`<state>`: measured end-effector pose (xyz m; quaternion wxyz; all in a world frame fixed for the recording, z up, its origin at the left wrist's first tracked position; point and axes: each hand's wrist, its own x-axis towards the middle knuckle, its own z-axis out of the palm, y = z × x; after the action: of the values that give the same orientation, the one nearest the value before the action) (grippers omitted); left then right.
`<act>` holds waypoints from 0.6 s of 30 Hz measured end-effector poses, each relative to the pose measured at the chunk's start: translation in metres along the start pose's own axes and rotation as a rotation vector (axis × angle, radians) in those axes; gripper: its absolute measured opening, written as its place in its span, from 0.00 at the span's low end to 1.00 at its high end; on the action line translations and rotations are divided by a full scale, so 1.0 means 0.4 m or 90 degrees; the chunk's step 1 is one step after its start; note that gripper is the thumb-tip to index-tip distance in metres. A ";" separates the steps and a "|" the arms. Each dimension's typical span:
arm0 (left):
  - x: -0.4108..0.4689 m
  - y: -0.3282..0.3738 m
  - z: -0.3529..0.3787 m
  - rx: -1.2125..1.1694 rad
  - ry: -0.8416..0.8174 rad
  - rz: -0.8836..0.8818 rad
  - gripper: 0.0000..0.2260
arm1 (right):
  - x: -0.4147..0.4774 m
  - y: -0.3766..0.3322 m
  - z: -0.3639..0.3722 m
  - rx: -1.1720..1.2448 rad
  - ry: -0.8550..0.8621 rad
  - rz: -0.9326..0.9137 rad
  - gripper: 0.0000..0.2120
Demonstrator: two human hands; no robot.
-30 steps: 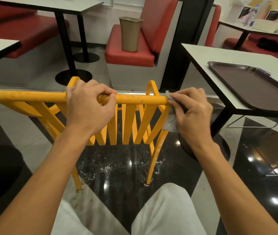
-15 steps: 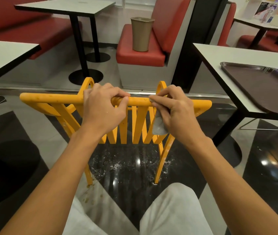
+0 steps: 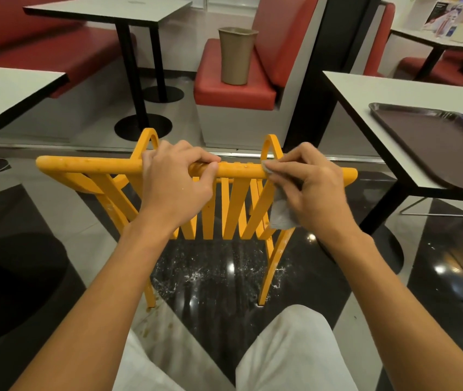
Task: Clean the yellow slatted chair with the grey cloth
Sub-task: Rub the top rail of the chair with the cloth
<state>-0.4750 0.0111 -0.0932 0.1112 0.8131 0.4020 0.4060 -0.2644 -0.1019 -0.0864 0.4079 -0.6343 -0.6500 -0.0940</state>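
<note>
Yellow slatted chair (image 3: 97, 167) stands on the floor (image 3: 219, 280), near centre. Left hand (image 3: 178, 190) grips the top rail (image 3: 241, 171); right hand (image 3: 313, 190) pinches the grey cloth (image 3: 281, 214) against the rail's right portion. Risk: the hanging cloth tail may snag between the slats (image 3: 226, 210), and the spotted left rail end may go unwiped.

A dark brown rectangular plastic tray (image 3: 433, 142) lies on the white-topped, black-edged table (image 3: 366, 91) at the right. A tan, tapered waste bin (image 3: 236, 55) stands upright on the red padded bench seat (image 3: 233, 94) straight ahead. Another white table on black pedestal legs (image 3: 106, 8) stands far left. White specks scatter the glossy black floor (image 3: 224, 272).
</note>
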 end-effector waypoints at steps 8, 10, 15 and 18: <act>-0.033 0.067 -0.029 -0.067 0.052 0.041 0.07 | -0.030 -0.036 -0.059 0.356 0.014 0.215 0.18; -0.061 0.110 -0.032 -0.170 0.040 0.037 0.05 | -0.036 -0.052 -0.059 0.394 0.022 0.231 0.19; -0.093 0.172 -0.019 -0.467 -0.120 -0.118 0.10 | -0.055 -0.102 -0.054 0.408 0.038 0.242 0.17; -0.096 0.162 -0.008 -0.529 -0.125 -0.162 0.09 | -0.071 -0.118 -0.054 0.412 0.004 0.238 0.14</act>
<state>-0.4543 -0.0602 -0.0804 0.5150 0.6783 0.2892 0.4370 -0.3018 -0.1454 -0.0722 0.5994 -0.5800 -0.5176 0.1909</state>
